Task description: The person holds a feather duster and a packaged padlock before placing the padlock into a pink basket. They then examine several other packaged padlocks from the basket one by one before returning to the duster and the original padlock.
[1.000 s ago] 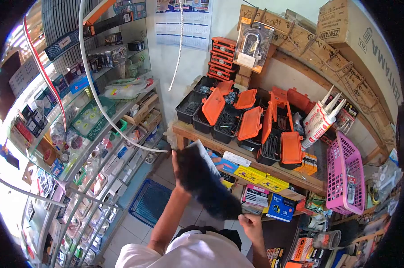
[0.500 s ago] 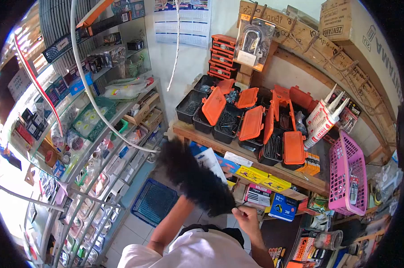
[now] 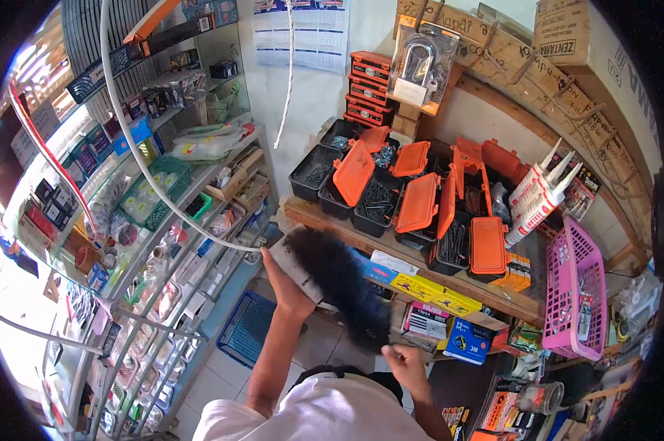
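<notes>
A fluffy black duster (image 3: 346,287) lies across the middle of the view, slightly blurred. Its lower end is gripped by my right hand (image 3: 407,370), thumb and fingers closed around it. On the other side, my left hand (image 3: 291,292) holds a pale grey-white box (image 3: 291,268), thumb along its left edge. The duster's fluff covers the box's right side, so what is printed there is hidden. Both hands are in front of the wooden shelf (image 3: 332,220), below its front edge.
Black bins (image 3: 376,209) with orange lids, full of screws or nails, line the shelf. White sealant tubes (image 3: 530,206) and a pink basket (image 3: 573,294) stand right. A glass display rack (image 3: 148,272) is left, a blue crate (image 3: 247,331) on the floor. A rope (image 3: 289,73) hangs ahead.
The duster has shifted right and its upper end has swung off my left hand. My left hand, hidden behind it before, has risen and now shows with the pale box.
</notes>
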The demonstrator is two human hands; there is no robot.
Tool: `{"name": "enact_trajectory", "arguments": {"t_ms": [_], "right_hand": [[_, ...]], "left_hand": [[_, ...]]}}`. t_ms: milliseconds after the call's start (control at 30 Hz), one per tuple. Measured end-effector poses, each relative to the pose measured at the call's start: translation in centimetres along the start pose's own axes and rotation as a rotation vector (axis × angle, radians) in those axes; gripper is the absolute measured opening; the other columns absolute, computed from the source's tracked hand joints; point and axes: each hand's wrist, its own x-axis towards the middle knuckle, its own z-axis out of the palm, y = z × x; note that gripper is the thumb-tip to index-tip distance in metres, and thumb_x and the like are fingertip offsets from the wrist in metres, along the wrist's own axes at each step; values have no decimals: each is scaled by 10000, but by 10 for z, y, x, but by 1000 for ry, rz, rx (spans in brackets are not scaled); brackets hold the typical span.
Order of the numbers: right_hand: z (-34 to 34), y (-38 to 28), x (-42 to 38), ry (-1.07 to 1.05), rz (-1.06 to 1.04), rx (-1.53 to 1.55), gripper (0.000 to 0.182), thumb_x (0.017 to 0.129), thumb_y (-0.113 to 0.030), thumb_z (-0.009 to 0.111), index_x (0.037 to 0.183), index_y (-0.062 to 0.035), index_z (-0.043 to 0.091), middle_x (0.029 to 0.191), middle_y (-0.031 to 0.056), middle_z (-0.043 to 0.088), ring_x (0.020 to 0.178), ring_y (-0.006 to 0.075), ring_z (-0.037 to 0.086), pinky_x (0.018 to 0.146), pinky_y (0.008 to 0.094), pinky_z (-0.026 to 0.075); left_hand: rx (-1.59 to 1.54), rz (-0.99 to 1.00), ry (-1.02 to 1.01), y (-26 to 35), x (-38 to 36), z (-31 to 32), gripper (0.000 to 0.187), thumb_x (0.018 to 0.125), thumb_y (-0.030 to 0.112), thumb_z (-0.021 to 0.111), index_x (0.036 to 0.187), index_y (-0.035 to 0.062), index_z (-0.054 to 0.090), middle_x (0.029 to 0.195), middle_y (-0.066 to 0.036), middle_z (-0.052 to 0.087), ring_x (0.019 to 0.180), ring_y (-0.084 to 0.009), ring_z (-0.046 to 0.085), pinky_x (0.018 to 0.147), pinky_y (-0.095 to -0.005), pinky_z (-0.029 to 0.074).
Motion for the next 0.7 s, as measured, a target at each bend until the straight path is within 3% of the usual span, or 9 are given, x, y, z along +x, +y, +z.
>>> {"name": "enact_trajectory", "arguments": {"t_ms": [67,133,233,267,333,467,533,600,700], "right_hand": [[-1,-4,0,-119,41,-5,455,968,-314,631,659,-7,497,566,-34,383,577,57,348,505,293,284],[1,6,6,20,-51,67,459,961,-324,639,661,-3,506,556,-32,389,570,57,354,499,294,284],[-5,15,10,32,3,102,444,964,-277,646,651,-22,463,583,-26,345,575,69,330,497,292,282],[-6,14,12,-8,-19,66,448,966,-275,643,649,-22,454,585,-26,340,579,69,322,498,292,272],[-10,5,10,-80,-3,14,463,966,-284,644,647,-19,438,580,-25,327,571,75,310,497,303,266],[-10,20,15,4,-56,53,472,963,-290,648,652,-7,434,576,-22,323,567,74,312,490,312,264],[-12,16,17,13,-65,78,475,964,-292,646,651,-5,432,574,-22,326,568,72,315,489,313,262],[-15,15,17,-115,-63,-7,479,972,-299,636,652,-6,431,580,-20,332,577,67,318,493,306,265],[-12,26,23,95,-71,131,476,971,-297,639,652,-9,436,582,-20,333,581,66,318,495,302,272]], "left_hand": [[63,-161,-365,9,1,-10,894,913,774,248,1413,66,465,1337,-172,572,1235,-343,545,1077,-532,405],[17,-157,-320,9,5,-4,952,880,811,278,1396,35,474,1320,-198,576,1209,-393,553,1050,-585,409],[217,181,211,12,14,-5,1060,800,877,339,1385,2,469,1301,-243,570,1211,-470,527,996,-688,397],[216,187,214,16,14,-5,1060,800,877,339,1385,2,469,1301,-243,570,1211,-470,527,996,-688,397],[57,-41,-261,22,12,-1,939,868,821,291,1372,57,504,1285,-175,592,1170,-365,572,1013,-564,444],[3,107,109,24,25,7,999,804,869,354,1342,42,511,1242,-206,596,1174,-442,558,961,-669,438],[-27,117,81,25,24,10,982,809,863,356,1319,41,526,1231,-215,596,1171,-440,560,937,-662,462],[84,-7,-169,25,14,22,947,885,813,196,1318,42,533,1228,-186,611,1102,-353,612,980,-490,488],[71,69,-77,27,34,7,963,883,816,199,1328,26,522,1220,-206,608,1098,-396,606,943,-525,498]]}}
